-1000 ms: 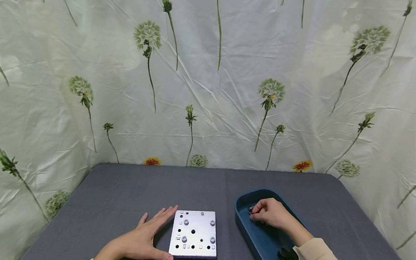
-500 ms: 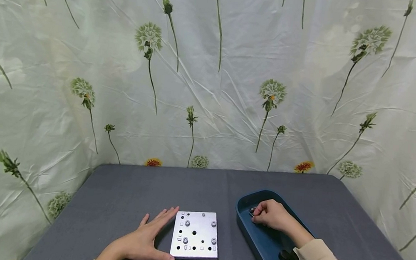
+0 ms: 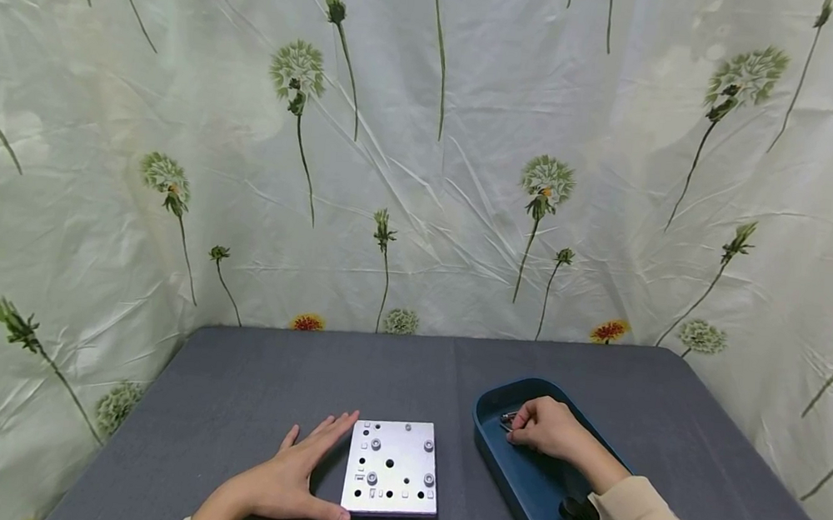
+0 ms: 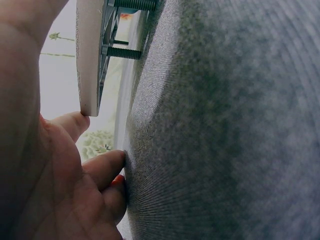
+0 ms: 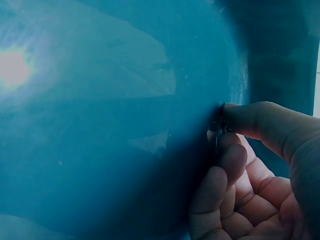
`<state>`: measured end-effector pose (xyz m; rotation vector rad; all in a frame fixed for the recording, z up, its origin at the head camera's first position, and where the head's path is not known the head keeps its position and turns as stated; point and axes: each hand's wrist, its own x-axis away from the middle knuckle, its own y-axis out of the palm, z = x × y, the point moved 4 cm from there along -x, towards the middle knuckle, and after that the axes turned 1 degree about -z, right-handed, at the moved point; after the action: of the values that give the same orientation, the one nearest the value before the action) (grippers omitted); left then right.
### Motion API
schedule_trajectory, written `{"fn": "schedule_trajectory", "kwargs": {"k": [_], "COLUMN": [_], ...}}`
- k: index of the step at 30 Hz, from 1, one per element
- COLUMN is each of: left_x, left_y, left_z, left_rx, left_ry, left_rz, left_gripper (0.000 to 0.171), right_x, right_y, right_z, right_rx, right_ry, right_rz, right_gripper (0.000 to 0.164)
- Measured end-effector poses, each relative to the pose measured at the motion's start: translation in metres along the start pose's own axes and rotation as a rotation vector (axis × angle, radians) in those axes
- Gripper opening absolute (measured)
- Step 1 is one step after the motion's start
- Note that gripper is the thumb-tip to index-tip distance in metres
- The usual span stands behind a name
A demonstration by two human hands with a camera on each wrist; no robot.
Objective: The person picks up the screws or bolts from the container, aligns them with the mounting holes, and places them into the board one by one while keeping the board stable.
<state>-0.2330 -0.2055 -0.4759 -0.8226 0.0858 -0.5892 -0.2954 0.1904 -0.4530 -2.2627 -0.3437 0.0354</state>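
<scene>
A silvery square metal plate with several holes and socket-head screws in it lies on the table. My left hand is beside it, fingers spread, the thumb and index finger at its left corners. In the left wrist view, threaded screw shanks stick out from the plate's underside, and a fingertip touches its edge. My right hand reaches into a blue tray, pinching at small metal pieces near the far left end. Only bits of these pieces show between thumb and fingers in the right wrist view.
The tray's raised rim surrounds the right hand. A dark grey cloth covers the table, and a curtain with a dandelion print hangs behind it. A black wrist device is under the right forearm.
My right fingers have shifted slightly to the right and more of the metal pieces shows at their left. The left hand and plate stay put.
</scene>
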Motion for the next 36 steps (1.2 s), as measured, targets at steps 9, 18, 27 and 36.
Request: {"fn": "schedule_trajectory", "kwargs": {"k": [9,18,27,36], "left_x": [0.000,0.000,-0.001,-0.001], "left_y": [0.000,0.000,0.000,0.000], "left_z": [-0.001,-0.001,0.000,-0.001], "left_rx": [0.000,-0.003,-0.008,-0.001], "left_ry": [0.011,0.008,-0.001,-0.010], "left_rz": [0.000,0.002,0.002,-0.001], "left_gripper": [0.124,0.124,0.125,0.124], "right_x": [0.000,0.000,0.001,0.002], "right_y": [0.001,0.001,-0.004,-0.007], "right_z": [-0.001,-0.002,-0.006,-0.013], "right_rx": [0.010,-0.006,-0.016,-0.094], "right_ry": [0.002,0.015,-0.022,-0.032], "right_rz": [-0.027,-0.004,0.016,0.004], "right_gripper": [0.011,0.011,0.010,0.008]}}
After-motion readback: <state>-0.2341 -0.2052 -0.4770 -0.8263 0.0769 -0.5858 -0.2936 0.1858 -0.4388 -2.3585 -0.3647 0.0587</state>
